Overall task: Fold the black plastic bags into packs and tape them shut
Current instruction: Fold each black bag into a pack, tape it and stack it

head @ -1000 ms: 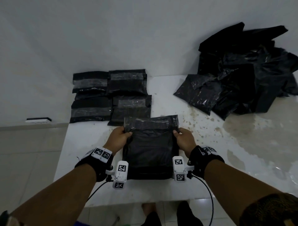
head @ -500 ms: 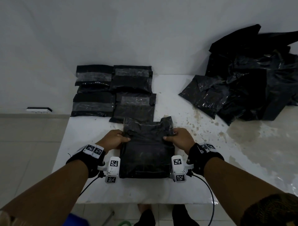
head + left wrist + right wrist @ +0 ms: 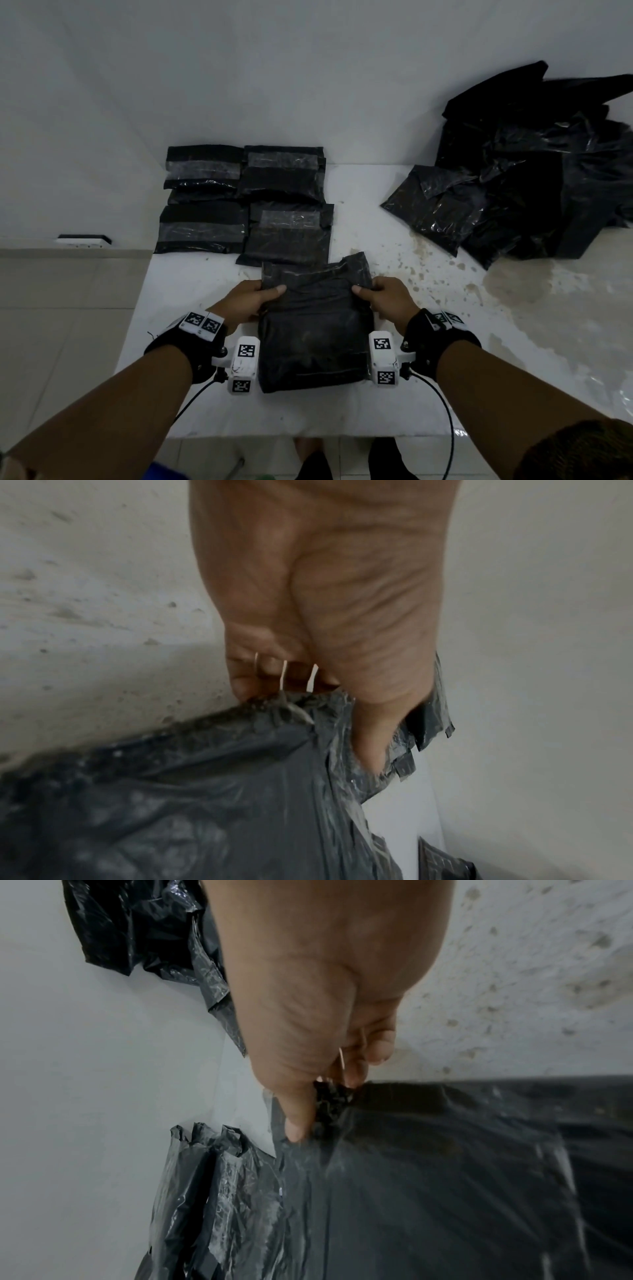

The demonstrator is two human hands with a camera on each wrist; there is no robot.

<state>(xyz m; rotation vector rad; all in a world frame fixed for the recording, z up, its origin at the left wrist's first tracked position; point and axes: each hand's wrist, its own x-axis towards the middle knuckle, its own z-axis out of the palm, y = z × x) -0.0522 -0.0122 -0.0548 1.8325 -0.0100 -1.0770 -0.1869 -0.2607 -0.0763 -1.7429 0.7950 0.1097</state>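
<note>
At the near edge of the worktop (image 3: 191, 281), your left hand (image 3: 245, 303) and right hand (image 3: 387, 298) each pinch a top corner of the black bag pack (image 3: 315, 335). Its flap, upright a second ago, now leans toward you, so the fold is closing. Only the wrist views show thumbs bunching plastic. Farther off lie taped packs (image 3: 245, 200) and loose bags (image 3: 534, 164).
</note>
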